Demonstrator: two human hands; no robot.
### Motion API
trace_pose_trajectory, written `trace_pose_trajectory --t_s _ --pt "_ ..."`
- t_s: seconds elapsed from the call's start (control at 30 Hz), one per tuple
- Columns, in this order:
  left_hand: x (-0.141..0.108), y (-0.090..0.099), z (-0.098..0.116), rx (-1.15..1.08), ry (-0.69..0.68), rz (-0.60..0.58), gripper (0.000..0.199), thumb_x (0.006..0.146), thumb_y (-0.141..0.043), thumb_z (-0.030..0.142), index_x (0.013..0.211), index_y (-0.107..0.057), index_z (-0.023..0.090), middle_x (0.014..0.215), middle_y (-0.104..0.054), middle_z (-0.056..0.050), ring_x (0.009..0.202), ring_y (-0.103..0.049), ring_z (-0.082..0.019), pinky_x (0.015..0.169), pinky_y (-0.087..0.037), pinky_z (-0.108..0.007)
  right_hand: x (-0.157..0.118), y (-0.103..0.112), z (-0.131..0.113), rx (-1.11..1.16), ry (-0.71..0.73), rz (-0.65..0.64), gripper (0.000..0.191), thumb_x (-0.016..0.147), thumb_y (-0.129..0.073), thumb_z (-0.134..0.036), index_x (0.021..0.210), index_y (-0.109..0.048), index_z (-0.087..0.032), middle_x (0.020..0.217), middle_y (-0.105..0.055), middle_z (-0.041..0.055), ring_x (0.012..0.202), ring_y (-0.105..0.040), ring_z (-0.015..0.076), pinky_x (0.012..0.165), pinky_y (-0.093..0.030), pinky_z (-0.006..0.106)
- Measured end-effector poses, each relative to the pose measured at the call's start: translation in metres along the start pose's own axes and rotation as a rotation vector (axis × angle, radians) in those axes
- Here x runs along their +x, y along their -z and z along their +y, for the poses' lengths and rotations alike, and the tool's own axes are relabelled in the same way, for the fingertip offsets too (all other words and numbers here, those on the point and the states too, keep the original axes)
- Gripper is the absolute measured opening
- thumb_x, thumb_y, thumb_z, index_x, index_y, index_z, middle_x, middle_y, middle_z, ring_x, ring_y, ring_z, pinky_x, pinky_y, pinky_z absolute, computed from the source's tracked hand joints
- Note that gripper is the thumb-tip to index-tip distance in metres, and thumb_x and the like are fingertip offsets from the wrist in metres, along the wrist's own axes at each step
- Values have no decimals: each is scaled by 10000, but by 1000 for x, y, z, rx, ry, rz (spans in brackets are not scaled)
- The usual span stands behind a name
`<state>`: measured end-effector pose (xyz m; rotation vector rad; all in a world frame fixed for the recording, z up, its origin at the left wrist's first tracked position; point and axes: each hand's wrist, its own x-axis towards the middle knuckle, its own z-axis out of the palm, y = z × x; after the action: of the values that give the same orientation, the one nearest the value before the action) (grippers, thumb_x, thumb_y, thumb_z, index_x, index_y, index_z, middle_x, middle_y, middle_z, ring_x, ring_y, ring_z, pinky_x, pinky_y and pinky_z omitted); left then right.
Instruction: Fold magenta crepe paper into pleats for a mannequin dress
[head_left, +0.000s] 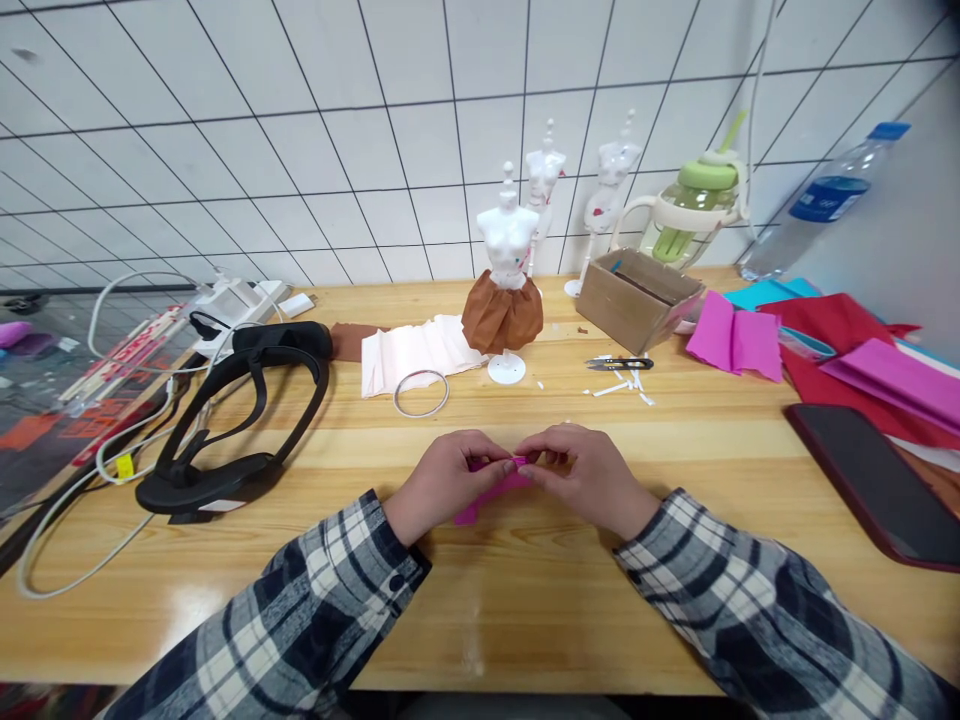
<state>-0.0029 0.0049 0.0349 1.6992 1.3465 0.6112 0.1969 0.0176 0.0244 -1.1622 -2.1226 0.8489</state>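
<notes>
Above the front half of the wooden table, my left hand [459, 478] and my right hand [581, 472] meet at the fingertips. Both pinch a small piece of magenta crepe paper [491, 492]; part of it hangs below my left fingers, and the rest is hidden by the hands. Beyond them stands a small white mannequin [508, 235] wearing a puffy brown paper skirt [501, 318]. A thin metal ring [396, 400] lies partly over a pale pink crinkled paper strip [412, 352]. Black thread snips [619, 364] lie among white paper scraps [611, 388].
Two more mannequins [541, 180], a cardboard box [634, 300], a green-lidded cup [694, 215] and a water bottle [825, 205] stand at the back. Right are magenta paper [735, 338], red paper [832, 370] and a phone [877, 480]. A black headset [225, 480] and white cables [97, 470] occupy the left.
</notes>
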Motion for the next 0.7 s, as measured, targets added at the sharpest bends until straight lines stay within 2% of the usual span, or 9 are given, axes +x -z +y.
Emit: trace_pose_trajectory --t_s 0.17,0.27,0.4,0.57,0.7 --pt "1 -1 -1 120 -72 13 187 835 -636 335 883 -767 210 792 -730 -24 727 -627 -156 679 -452 -252 1 -3 3 57 -93 -31 91 794 -665 -253 845 -740 -248 742 -707 -23 619 -570 117 588 -432 243" --pt "1 2 -1 184 -156 -35 221 869 -599 344 989 -754 241 887 -751 -21 797 -634 -167 756 -455 -268 2 -3 6 90 -131 -58 85 780 -662 -250 811 -740 -238 675 -677 -28 573 -530 111 537 -396 229" --pt "1 9 -4 232 -167 -58 287 864 -600 361 1099 -712 240 1016 -741 -35 898 -639 -188 811 -458 -282 4 -1 13 120 -172 -60 105 774 -655 -248 819 -749 -232 643 -654 -29 559 -493 108 519 -366 221" --pt "2 21 -8 455 -188 13 243 821 -653 360 1009 -745 237 902 -742 -43 850 -626 -203 800 -425 -314 7 1 21 160 -238 -56 91 759 -661 -228 793 -745 -222 633 -650 -33 568 -495 108 535 -364 218" --pt "3 27 -9 508 -149 18 149 817 -661 336 902 -758 260 815 -724 -18 808 -614 -187 787 -391 -319 9 -1 26 148 -241 -44 82 757 -662 -232 773 -742 -224 606 -636 -37 563 -504 111 532 -365 218"
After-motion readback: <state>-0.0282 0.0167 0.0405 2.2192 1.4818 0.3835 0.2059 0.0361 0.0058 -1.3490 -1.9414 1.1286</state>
